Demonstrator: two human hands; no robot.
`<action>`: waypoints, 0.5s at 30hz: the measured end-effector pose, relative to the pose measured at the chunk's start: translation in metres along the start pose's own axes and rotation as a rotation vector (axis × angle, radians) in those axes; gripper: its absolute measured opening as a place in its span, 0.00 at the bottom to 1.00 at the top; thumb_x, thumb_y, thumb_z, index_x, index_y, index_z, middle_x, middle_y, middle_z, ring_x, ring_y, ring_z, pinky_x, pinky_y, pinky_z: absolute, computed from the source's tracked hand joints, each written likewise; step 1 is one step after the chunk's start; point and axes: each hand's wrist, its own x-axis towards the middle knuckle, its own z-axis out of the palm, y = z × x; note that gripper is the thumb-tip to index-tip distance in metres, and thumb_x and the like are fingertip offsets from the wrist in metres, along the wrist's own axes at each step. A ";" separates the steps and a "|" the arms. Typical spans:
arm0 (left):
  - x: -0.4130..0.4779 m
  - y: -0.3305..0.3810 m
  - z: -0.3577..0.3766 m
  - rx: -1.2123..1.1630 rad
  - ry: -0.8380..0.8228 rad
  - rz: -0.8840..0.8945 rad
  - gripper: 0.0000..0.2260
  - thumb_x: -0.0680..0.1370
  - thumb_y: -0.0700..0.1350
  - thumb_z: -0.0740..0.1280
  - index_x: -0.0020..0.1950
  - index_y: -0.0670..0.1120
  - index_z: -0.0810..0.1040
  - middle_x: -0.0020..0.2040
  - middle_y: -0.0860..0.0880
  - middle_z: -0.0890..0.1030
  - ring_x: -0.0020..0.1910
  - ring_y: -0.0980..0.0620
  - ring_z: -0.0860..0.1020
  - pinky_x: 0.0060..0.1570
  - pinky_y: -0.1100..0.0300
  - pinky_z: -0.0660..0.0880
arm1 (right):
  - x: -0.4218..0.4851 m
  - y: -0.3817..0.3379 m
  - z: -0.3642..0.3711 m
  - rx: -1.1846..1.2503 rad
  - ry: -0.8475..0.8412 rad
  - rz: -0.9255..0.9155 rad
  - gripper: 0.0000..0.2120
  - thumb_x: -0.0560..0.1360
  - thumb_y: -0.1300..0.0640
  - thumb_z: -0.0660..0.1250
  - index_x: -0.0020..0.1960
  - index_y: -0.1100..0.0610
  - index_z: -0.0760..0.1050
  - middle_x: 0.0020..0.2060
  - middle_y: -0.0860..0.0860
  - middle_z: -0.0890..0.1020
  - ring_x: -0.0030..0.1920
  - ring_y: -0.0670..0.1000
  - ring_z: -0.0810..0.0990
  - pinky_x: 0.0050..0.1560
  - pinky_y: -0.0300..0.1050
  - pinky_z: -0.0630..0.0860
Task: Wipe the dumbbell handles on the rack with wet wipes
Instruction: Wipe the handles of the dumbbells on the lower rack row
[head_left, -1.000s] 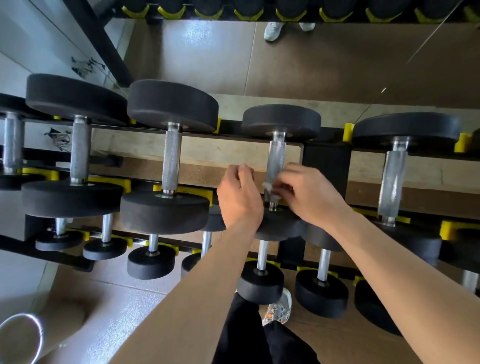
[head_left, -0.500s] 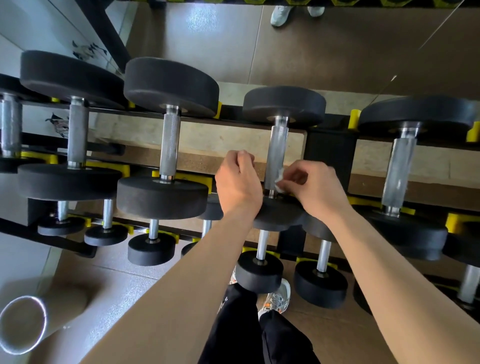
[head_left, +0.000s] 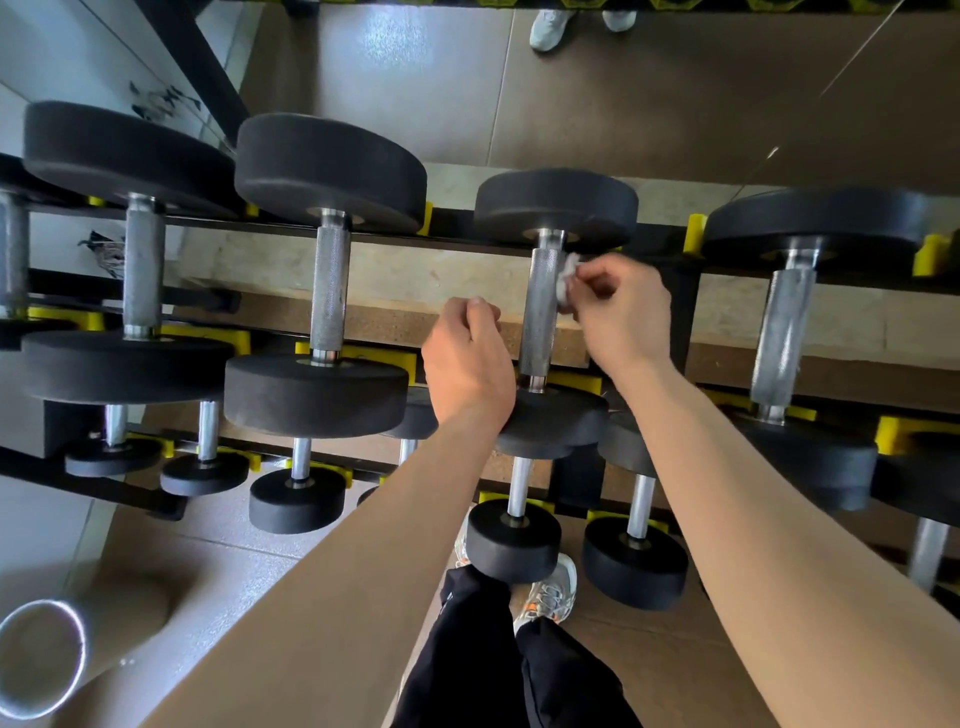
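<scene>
Rack (head_left: 685, 332): right hand (head_left: 623, 312) seemingly half-hides wipe (head_left: 566, 283).

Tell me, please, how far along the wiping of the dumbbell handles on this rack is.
Done: cannot tell; no handle looks visibly wiped. In hand: the right hand pinches a wipe against the upper part of the top-row handle; the left hand is curled beside it. Left: that handle's lower part, possibly the neighbouring handles and lower rows.

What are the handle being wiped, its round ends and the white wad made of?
Handle: bare metal, likely steel; silvery, with fine knurled crosshatching. Ends: probably rubber or urethane; matte black, no shine. Wet wipe, pinched by the right hand: soft thin cloth-like sheet, crumpled white.
</scene>
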 end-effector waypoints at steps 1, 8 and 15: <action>0.001 0.000 0.000 -0.003 0.002 0.003 0.12 0.84 0.47 0.57 0.47 0.50 0.78 0.40 0.54 0.79 0.40 0.57 0.77 0.38 0.63 0.71 | -0.009 0.005 0.000 -0.007 -0.047 0.019 0.03 0.78 0.55 0.70 0.51 0.50 0.81 0.44 0.44 0.83 0.43 0.40 0.80 0.45 0.36 0.76; 0.001 0.000 0.000 0.006 -0.004 0.007 0.12 0.84 0.47 0.57 0.46 0.51 0.78 0.40 0.54 0.79 0.40 0.57 0.78 0.38 0.63 0.71 | -0.026 0.016 -0.007 -0.058 -0.209 0.070 0.05 0.77 0.57 0.71 0.46 0.47 0.79 0.41 0.41 0.80 0.44 0.40 0.79 0.42 0.33 0.72; 0.000 0.001 0.001 0.013 -0.010 0.008 0.12 0.84 0.47 0.56 0.46 0.52 0.77 0.40 0.54 0.79 0.39 0.57 0.77 0.37 0.65 0.71 | -0.002 0.002 0.007 0.074 -0.027 0.163 0.07 0.78 0.60 0.69 0.45 0.48 0.77 0.41 0.43 0.81 0.44 0.44 0.81 0.48 0.44 0.80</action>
